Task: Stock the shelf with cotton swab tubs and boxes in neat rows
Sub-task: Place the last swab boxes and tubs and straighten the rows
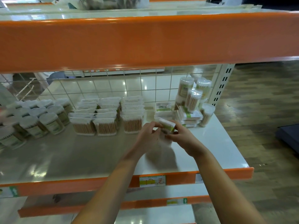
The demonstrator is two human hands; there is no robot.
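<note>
Two bare forearms reach forward from the bottom edge, meeting over the white shelf (210, 143). Between them sits a small clear box of cotton swabs (167, 126), lifted just above the shelf surface; the left hand (149, 135) curls its fingers around the box's left end while the right hand (179, 135) grips the right end with thumb and fingers, though motion blur hides the finer finger placement. Just behind and to the left, three rows of rectangular swab boxes (106, 117) stand lined up front to back, wooden sticks showing through their clear sides. Farther left, round tubs (40, 117) with white lids stand in tidy rows toward the shelf's left edge. At the right rear corner, several tall clear tubs (194, 96) stand or lean in a loose cluster against the wire grid back (113, 84), with a stack of flat swab packs (189, 117) below them. An orange price rail (226, 173) runs along the shelf's front edge, bearing a handwritten price tag (152, 181).
</note>
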